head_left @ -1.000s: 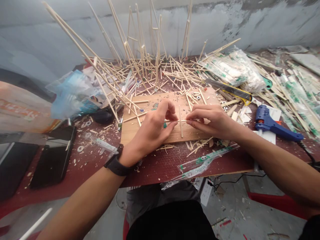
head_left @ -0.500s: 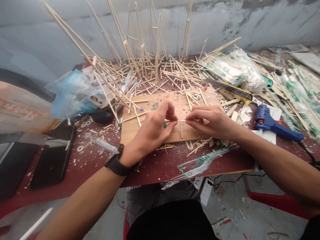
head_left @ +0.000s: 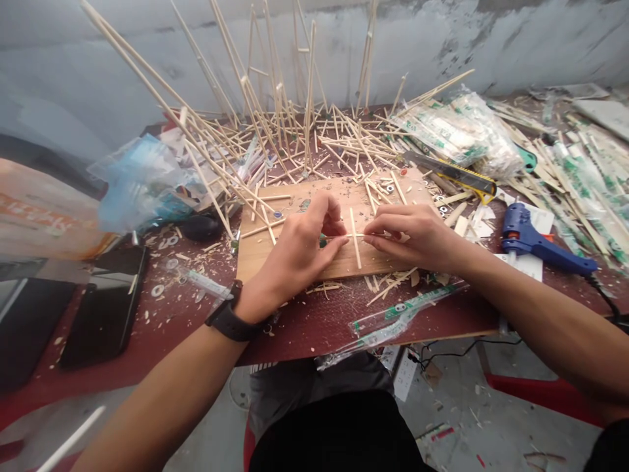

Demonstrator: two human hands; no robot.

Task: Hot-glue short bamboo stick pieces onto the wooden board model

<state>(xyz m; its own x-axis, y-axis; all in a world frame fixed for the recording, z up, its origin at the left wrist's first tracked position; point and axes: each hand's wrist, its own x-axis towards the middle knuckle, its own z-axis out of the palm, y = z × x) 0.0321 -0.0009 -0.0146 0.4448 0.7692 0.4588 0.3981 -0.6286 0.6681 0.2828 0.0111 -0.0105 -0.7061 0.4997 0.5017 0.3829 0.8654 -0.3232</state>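
Over the wooden board, my left hand and my right hand face each other. Both are closed in a pinch on a thin horizontal stick, left hand at its left part, right hand at its right part. A second stick crosses it upright in the gap between my fingertips, forming a cross. My fingers hide both ends of the horizontal stick. Several short sticks lie on the board behind my right hand.
Stick frames stand at the back. A yellow-black cutter and a blue glue gun lie right. Left are a black phone, a blue plastic bag and an orange-white bag. Clear wrappers lie at the front edge.
The crossing stick looks slightly tilted compared with before and sits a little higher in view. Both hands keep their pinch, almost in the same place.
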